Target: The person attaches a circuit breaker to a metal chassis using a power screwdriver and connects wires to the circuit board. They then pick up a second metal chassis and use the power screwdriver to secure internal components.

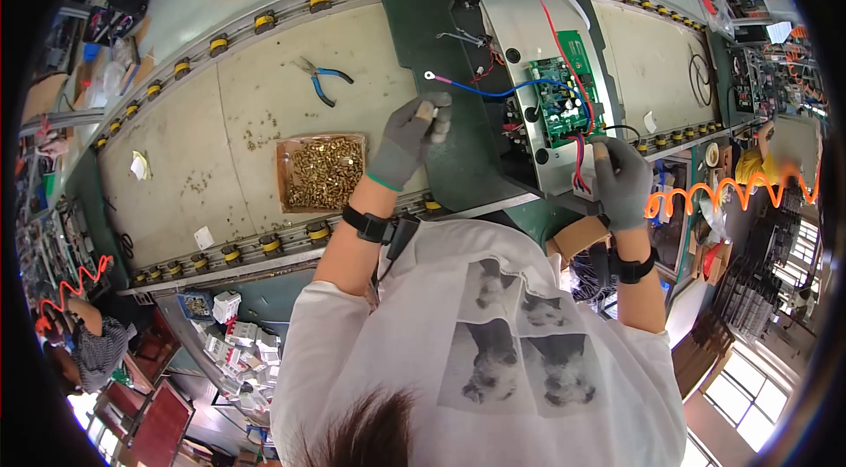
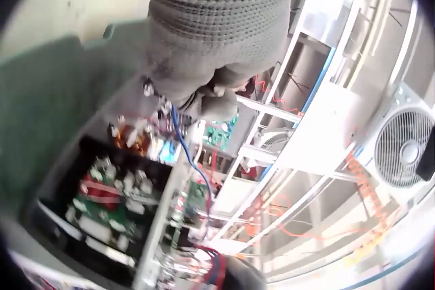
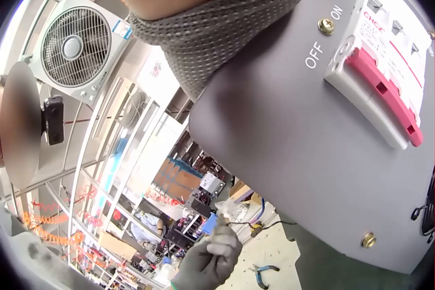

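An open metal unit [image 1: 520, 53] holds a green circuit board [image 1: 564, 101] with red and blue wires. My gloved left hand [image 1: 412, 139] hovers left of the unit, below the ring terminal [image 1: 430, 76] of a blue wire [image 1: 507, 92]. Its fingers are curled with the tips together, and nothing shows between them. At the near end of the unit, my gloved right hand [image 1: 622, 178] is beside the red and dark wires [image 1: 580, 163]. A grey panel with a red-handled breaker [image 3: 384, 93] hides the right fingers in the right wrist view; I cannot tell what they hold.
A box of small brass parts [image 1: 322, 173] lies on the bench left of my left hand, with loose ones scattered around. Blue-handled pliers [image 1: 324, 82] lie farther back. Rollers [image 1: 264, 22] line the bench edges. An orange coiled hose [image 1: 731, 196] stretches off to the right.
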Demonstrator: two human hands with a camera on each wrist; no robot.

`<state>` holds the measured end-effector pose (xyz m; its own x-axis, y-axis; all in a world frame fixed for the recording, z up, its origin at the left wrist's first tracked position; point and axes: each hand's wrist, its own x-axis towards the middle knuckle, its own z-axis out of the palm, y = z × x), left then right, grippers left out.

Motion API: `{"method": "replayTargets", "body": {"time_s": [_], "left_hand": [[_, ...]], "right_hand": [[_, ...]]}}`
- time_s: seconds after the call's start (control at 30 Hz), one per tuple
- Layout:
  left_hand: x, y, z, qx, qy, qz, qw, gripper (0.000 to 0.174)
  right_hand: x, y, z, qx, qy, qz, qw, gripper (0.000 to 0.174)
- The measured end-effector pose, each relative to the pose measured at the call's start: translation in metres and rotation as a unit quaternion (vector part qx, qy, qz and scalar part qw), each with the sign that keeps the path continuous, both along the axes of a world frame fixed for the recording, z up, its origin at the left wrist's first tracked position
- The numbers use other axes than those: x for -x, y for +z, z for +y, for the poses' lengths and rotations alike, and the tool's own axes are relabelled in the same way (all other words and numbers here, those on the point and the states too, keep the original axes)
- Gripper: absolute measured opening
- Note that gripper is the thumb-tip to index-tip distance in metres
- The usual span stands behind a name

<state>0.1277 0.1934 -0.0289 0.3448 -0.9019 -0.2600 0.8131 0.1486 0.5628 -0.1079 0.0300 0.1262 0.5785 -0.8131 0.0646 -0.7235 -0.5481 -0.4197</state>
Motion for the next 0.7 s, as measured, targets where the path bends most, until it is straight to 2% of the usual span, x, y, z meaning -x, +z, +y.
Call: {"method": "replayTargets", "body": {"time_s": [0.13,0.2,0.23,0.27,0.3,0.33,0.37,0.4,0.43,0.5,0.53,0.6,0.63,0.7], "left_hand": [[0.028,0.026,-0.026,0.049,0.068,0.018,0.996,0.032],[0.033,0.018,-0.028,0.041,0.016,-0.199,0.979,0.034],[0.033,0.017,-0.031,0.042,0.017,-0.202,0.978,0.034],[0.033,0.016,-0.035,0.044,0.045,-0.389,0.919,0.032],[0.033,0.015,-0.039,0.044,0.072,-0.561,0.823,0.031],[0.036,0.015,-0.041,0.046,0.073,-0.563,0.822,0.031],[0.041,0.014,-0.042,0.045,0.009,-0.446,0.894,0.029],[0.045,0.012,-0.045,0.043,-0.056,-0.319,0.945,0.028],[0.048,0.006,-0.049,0.046,-0.056,-0.322,0.944,0.028],[0.055,-0.012,-0.059,-0.115,-0.163,-0.326,0.924,0.026],[0.06,-0.022,-0.065,-0.114,-0.162,-0.328,0.924,0.026],[0.069,-0.035,-0.076,-0.147,-0.06,-0.518,0.841,0.024],[0.074,-0.039,-0.08,-0.146,-0.059,-0.518,0.841,0.024],[0.079,-0.04,-0.087,-0.157,-0.005,-0.603,0.782,0.025]], "right_hand": [[0.0,0.001,0.001,0.008,-0.001,0.005,1.0,0.018],[0.0,-0.001,0.0,0.011,-0.002,0.003,1.0,0.018],[0.001,-0.001,0.0,0.016,0.0,0.004,1.0,0.018],[0.001,-0.002,0.0,0.021,0.002,0.004,1.0,0.018],[0.0,-0.001,0.0,0.024,0.003,0.001,1.0,0.018],[0.0,0.0,0.001,0.022,0.001,0.002,1.0,0.018],[0.0,0.0,0.002,0.02,-0.001,0.003,1.0,0.018],[0.0,0.001,0.002,0.022,-0.001,0.001,1.0,0.018],[0.0,0.001,0.002,0.02,0.0,0.003,1.0,0.019],[-0.001,0.002,0.002,0.02,0.002,0.003,1.0,0.019],[-0.001,0.003,0.002,0.014,0.0,0.008,1.0,0.019],[-0.002,0.003,0.002,0.009,-0.003,0.012,1.0,0.019],[-0.002,0.003,0.002,0.009,-0.001,0.01,1.0,0.019],[-0.001,0.003,0.002,0.008,-0.001,0.007,1.0,0.019]]}}
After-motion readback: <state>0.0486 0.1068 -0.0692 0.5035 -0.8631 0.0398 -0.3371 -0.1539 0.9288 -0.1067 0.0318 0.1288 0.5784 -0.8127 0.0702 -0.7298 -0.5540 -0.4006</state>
